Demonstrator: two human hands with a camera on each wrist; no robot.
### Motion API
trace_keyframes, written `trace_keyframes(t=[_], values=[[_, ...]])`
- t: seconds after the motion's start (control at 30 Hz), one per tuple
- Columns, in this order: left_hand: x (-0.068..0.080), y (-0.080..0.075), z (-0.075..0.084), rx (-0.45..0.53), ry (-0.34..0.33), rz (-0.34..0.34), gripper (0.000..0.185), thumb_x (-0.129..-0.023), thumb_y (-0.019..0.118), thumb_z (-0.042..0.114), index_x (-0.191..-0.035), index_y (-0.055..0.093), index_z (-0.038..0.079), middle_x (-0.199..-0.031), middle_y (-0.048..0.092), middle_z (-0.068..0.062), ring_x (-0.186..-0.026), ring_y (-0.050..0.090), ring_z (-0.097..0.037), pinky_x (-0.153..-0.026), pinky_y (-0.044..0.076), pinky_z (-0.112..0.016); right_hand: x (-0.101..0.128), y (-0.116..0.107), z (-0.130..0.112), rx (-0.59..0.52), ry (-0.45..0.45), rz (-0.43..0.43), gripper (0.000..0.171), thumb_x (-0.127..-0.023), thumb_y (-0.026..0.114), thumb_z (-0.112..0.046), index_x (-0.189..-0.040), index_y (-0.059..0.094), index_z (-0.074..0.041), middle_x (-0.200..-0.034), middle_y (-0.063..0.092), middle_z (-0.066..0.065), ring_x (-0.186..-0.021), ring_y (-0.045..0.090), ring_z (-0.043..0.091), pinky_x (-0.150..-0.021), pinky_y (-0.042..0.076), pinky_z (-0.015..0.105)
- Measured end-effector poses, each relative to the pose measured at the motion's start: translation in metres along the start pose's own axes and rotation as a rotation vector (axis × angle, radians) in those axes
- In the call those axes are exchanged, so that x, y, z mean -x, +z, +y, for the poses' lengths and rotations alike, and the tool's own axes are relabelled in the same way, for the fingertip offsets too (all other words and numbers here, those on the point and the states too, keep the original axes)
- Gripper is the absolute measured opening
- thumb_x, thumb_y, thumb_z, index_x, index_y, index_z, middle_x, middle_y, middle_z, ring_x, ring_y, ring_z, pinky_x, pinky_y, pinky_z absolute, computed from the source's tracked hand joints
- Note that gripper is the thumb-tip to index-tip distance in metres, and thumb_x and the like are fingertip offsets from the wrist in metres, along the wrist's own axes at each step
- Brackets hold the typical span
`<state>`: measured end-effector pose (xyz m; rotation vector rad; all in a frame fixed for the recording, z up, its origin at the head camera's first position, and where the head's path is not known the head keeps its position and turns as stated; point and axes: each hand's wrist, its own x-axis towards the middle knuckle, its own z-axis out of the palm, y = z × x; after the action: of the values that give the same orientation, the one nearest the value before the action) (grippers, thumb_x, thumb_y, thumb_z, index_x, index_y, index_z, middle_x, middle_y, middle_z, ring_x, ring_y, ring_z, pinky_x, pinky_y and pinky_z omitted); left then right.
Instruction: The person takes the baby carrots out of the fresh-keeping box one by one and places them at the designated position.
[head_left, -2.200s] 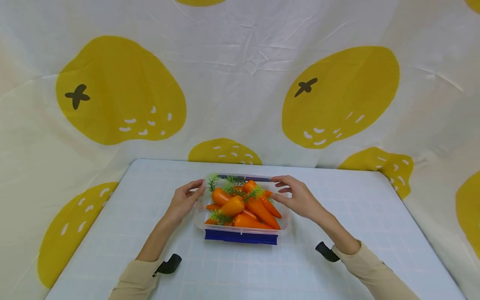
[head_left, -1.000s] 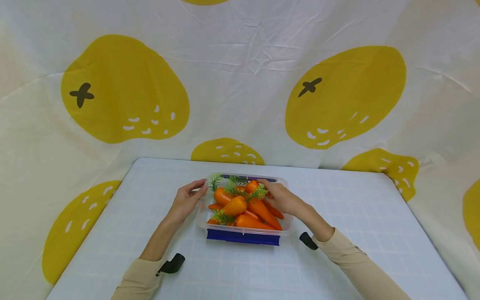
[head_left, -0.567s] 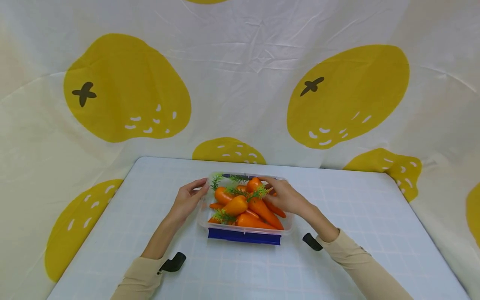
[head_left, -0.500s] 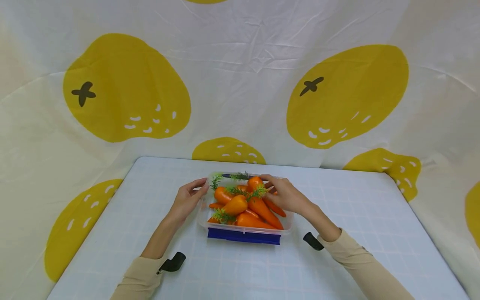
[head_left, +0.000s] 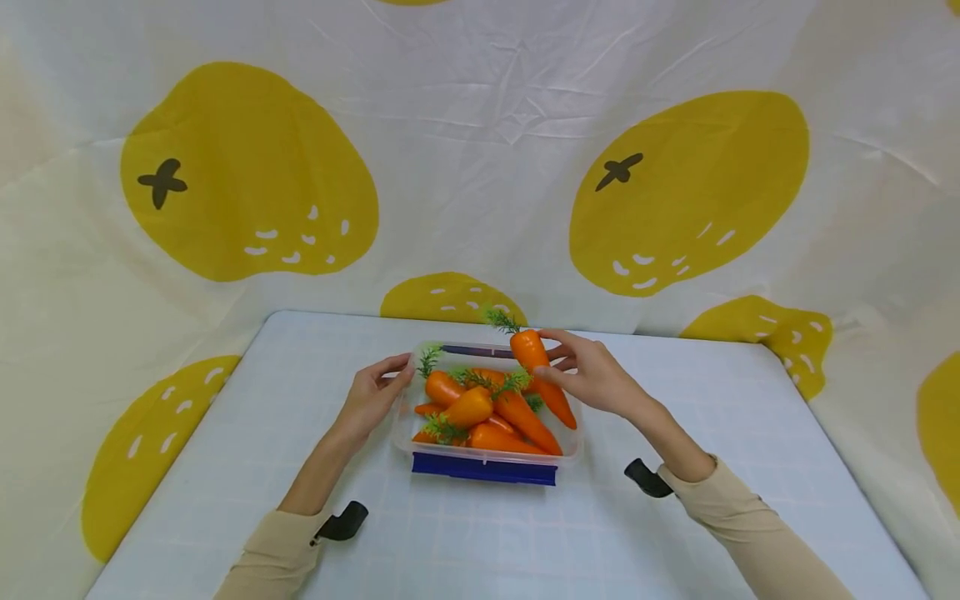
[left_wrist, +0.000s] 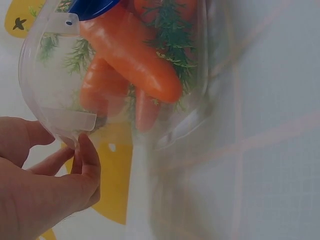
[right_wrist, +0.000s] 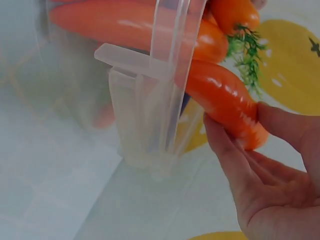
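A clear plastic container (head_left: 570, 450) with blue clips (head_left: 483, 469) stands mid-table, filled with several orange toy carrots (head_left: 487, 417) with green tops. My right hand (head_left: 551, 357) grips one carrot (head_left: 528, 352), raised over the container's far right corner with its leafy end up. In the right wrist view that carrot (right_wrist: 225, 100) lies between thumb and fingers (right_wrist: 225, 145), beside the container's clear side tab (right_wrist: 135, 65). My left hand (head_left: 401, 371) holds the container's left rim. In the left wrist view its fingertips (left_wrist: 87, 155) touch the clear tab (left_wrist: 67, 117).
The table (head_left: 675, 500) has a pale blue checked cover. A white cloth with big yellow fruit prints (head_left: 247, 175) hangs behind and around it. Black camera mounts sit at my left wrist (head_left: 341, 523) and right wrist (head_left: 647, 479).
My right hand left the container's right rim, reached among the carrots, took hold of one and lifted it up and back. My left hand stayed at the left rim.
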<state>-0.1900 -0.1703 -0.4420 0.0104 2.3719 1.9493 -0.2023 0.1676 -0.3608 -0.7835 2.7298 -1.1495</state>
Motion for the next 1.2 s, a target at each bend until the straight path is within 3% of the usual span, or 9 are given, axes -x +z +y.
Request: trace_keyframes(t=[0.4, 0.67, 0.97, 1.2], values=[[-0.001, -0.001, -0.001, -0.016, 0.01, -0.002, 0.048, -0.094, 0.06, 0.034, -0.133, 0.055, 0.007, -0.126, 0.058, -0.013, -0.109, 0.055, -0.037, -0.08, 0.048, -0.015, 0.012, -0.03, 0.007, -0.095, 0.113, 0.095, 0.058, -0.087, 0.071, -0.027, -0.138, 0.047, -0.011, -0.111, 0.065, 0.014, -0.094, 0.067, 0.026, -0.075, 0.056, 0.036], [-0.002, -0.001, -0.001, -0.025, -0.009, 0.003, 0.05, -0.094, 0.06, 0.034, -0.135, 0.053, 0.006, -0.128, 0.057, -0.012, -0.109, 0.055, -0.036, -0.08, 0.047, -0.014, 0.027, -0.043, 0.026, -0.046, 0.223, 0.142, 0.062, -0.088, 0.068, -0.031, -0.141, 0.043, -0.01, -0.117, 0.062, 0.019, -0.096, 0.066, 0.03, -0.076, 0.055, 0.04], [-0.003, 0.001, -0.002, -0.003, 0.013, -0.002, 0.046, -0.094, 0.06, 0.031, -0.133, 0.055, 0.006, -0.124, 0.058, -0.014, -0.108, 0.056, -0.037, -0.08, 0.047, -0.015, 0.054, -0.049, 0.055, -0.101, 0.299, 0.181, 0.067, -0.089, 0.067, -0.031, -0.143, 0.038, -0.005, -0.118, 0.06, 0.026, -0.096, 0.066, 0.033, -0.074, 0.055, 0.038], [-0.003, 0.0, -0.003, -0.023, -0.011, 0.004, 0.05, -0.093, 0.06, 0.038, -0.134, 0.055, 0.009, -0.127, 0.058, -0.012, -0.109, 0.055, -0.035, -0.082, 0.046, -0.014, 0.067, -0.039, 0.081, -0.144, 0.369, 0.183, 0.069, -0.089, 0.068, -0.032, -0.143, 0.037, -0.004, -0.119, 0.058, 0.028, -0.091, 0.068, 0.031, -0.073, 0.056, 0.037]])
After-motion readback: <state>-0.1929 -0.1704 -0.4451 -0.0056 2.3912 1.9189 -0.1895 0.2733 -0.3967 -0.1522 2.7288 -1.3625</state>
